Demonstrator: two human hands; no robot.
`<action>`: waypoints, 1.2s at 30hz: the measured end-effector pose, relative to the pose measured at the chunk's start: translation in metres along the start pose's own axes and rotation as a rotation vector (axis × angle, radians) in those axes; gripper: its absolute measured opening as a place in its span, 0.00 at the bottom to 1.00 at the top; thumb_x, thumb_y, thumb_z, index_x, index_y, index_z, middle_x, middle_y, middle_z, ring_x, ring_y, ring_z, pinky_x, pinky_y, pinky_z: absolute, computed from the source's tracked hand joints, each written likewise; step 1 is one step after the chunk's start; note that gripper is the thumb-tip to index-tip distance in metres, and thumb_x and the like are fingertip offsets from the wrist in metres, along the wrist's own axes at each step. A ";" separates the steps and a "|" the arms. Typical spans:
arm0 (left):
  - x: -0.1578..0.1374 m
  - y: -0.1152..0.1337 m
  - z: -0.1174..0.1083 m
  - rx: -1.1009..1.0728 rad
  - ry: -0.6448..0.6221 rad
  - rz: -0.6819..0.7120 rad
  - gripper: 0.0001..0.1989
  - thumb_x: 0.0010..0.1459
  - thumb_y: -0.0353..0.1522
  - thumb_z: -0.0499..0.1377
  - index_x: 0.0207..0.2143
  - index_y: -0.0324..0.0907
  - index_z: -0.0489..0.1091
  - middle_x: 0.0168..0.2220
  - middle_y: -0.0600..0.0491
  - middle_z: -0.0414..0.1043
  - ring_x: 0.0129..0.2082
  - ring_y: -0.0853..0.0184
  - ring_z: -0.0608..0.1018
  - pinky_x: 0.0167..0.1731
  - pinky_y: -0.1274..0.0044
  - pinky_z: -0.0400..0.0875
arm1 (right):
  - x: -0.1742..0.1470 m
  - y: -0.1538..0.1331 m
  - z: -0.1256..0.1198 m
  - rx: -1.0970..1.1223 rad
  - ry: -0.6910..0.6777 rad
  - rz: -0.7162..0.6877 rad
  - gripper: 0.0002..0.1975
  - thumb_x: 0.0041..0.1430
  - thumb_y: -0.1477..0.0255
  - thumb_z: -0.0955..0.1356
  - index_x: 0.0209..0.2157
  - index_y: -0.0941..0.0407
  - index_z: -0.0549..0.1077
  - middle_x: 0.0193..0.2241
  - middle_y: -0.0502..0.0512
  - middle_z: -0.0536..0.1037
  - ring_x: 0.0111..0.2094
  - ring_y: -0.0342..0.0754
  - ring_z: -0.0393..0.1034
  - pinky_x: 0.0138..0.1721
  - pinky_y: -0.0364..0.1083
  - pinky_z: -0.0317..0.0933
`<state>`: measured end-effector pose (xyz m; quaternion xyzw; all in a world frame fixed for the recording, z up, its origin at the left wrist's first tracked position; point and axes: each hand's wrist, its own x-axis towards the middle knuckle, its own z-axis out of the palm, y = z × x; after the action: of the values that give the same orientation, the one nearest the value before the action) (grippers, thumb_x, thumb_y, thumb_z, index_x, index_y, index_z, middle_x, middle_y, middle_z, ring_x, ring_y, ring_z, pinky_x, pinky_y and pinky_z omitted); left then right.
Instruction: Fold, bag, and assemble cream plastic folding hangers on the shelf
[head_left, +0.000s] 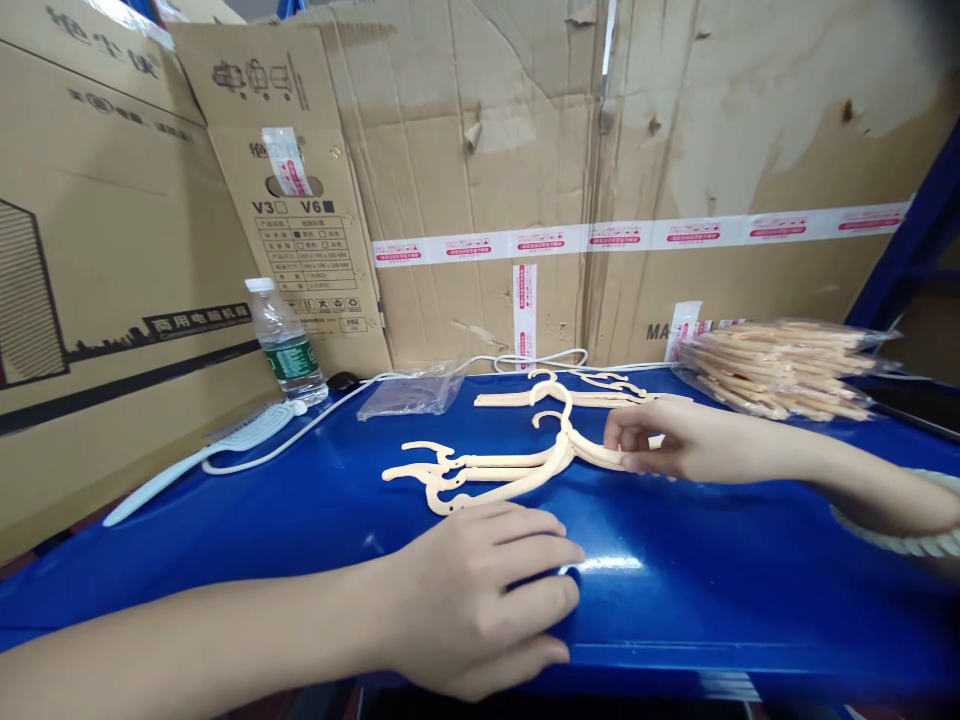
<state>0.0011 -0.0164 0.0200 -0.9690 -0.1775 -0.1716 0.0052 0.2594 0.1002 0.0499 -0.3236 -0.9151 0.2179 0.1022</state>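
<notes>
Right hand pinching the cream hangers, left hand loose below them

Nearest to me, at the lower centre of the frame, I have the left hand, back upward, fingers slightly bent and spread toward the right. I see nothing in its grasp, though its palm is hidden from me. It is low over the near part of the blue tabletop; I can't tell whether it rests there.

Just beyond its knuckles, at mid-frame, are the cream hangers, overlapping, hooks toward the top of the frame, some arms reaching left. Their lower left end comes so close to the left hand that I can't make out if they touch.

The right hand enters from the right edge, a pale band around its wrist. I read its thumb and fingers as closed on the right-hand arm of the hangers, so they lie between my two hands, a little left of the right one.

Behind them, I get more hangers lying flat. Left of those sit a clear plastic packet, a white cable, a pale blue long-handled item and an upright bottle. At the right of the frame I see bagged hangers in a pile. Cardboard walls off the back.
</notes>
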 end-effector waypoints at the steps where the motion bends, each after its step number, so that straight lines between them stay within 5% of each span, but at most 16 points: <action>1: 0.000 -0.001 0.001 0.001 0.026 -0.020 0.14 0.60 0.32 0.56 0.48 0.39 0.71 0.49 0.39 0.74 0.51 0.50 0.74 0.52 0.61 0.69 | -0.001 -0.001 0.001 -0.055 -0.002 0.004 0.04 0.56 0.69 0.67 0.31 0.55 0.71 0.26 0.50 0.75 0.25 0.44 0.68 0.25 0.42 0.62; 15: -0.004 -0.013 0.003 -0.003 0.044 -0.261 0.13 0.61 0.35 0.55 0.46 0.39 0.71 0.50 0.40 0.73 0.50 0.52 0.75 0.49 0.64 0.69 | 0.001 0.005 0.004 -0.353 0.013 0.015 0.02 0.48 0.75 0.69 0.27 0.55 0.75 0.26 0.51 0.77 0.26 0.46 0.69 0.27 0.43 0.57; 27: -0.004 -0.021 0.006 0.009 0.003 -0.358 0.14 0.63 0.36 0.52 0.49 0.41 0.69 0.53 0.42 0.71 0.53 0.55 0.73 0.51 0.66 0.68 | 0.004 0.007 -0.002 -0.258 -0.008 0.051 0.04 0.51 0.70 0.70 0.28 0.56 0.73 0.24 0.50 0.75 0.24 0.44 0.68 0.25 0.42 0.56; 31: -0.005 -0.022 0.006 -0.025 0.068 -0.332 0.14 0.62 0.33 0.53 0.49 0.42 0.68 0.51 0.44 0.72 0.52 0.57 0.73 0.52 0.66 0.67 | 0.012 0.030 -0.016 -0.266 0.202 0.048 0.14 0.56 0.60 0.66 0.25 0.56 0.68 0.21 0.50 0.73 0.23 0.44 0.65 0.24 0.42 0.56; 34: -0.005 -0.022 0.006 -0.034 0.087 -0.315 0.14 0.62 0.32 0.53 0.49 0.41 0.68 0.50 0.43 0.73 0.52 0.57 0.74 0.52 0.66 0.67 | 0.017 0.065 -0.031 -0.439 0.442 0.168 0.13 0.59 0.63 0.63 0.27 0.56 0.68 0.23 0.54 0.75 0.24 0.45 0.67 0.26 0.43 0.57; 36: -0.005 -0.022 0.006 -0.040 0.089 -0.303 0.13 0.61 0.32 0.54 0.48 0.41 0.69 0.49 0.43 0.74 0.51 0.57 0.74 0.51 0.66 0.67 | 0.019 0.088 -0.039 -0.513 0.445 0.233 0.09 0.58 0.67 0.62 0.29 0.57 0.69 0.26 0.57 0.77 0.27 0.47 0.70 0.29 0.44 0.58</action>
<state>-0.0086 0.0031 0.0113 -0.9224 -0.3179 -0.2169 -0.0323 0.3055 0.1862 0.0441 -0.4803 -0.8524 -0.0846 0.1887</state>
